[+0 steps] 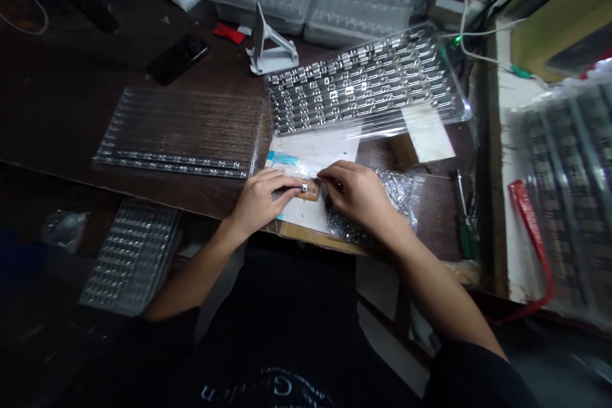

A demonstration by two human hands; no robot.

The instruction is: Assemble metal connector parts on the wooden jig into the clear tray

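Observation:
My left hand [262,196] pinches a small metal-and-white part [303,188] between thumb and forefinger. That part sits over a small orange-brown block [310,194] on a white sheet [306,213] at the table's front edge. Just to the right, my right hand [356,191] is closed, fingertips together near the block's far corner; whatever they hold is too small to make out. Beneath and beside the right hand lies a clear bag of small shiny metal parts [399,194]. Blue tape [283,159] marks the sheet behind the left hand.
Behind my hands, a clear tray [363,86] holds rows of metal parts. Another clear tray [182,127] at left has parts in its front rows. A phone [176,58], white stand [272,51], cardboard piece [428,134] and green-handled screwdriver [463,223] lie around.

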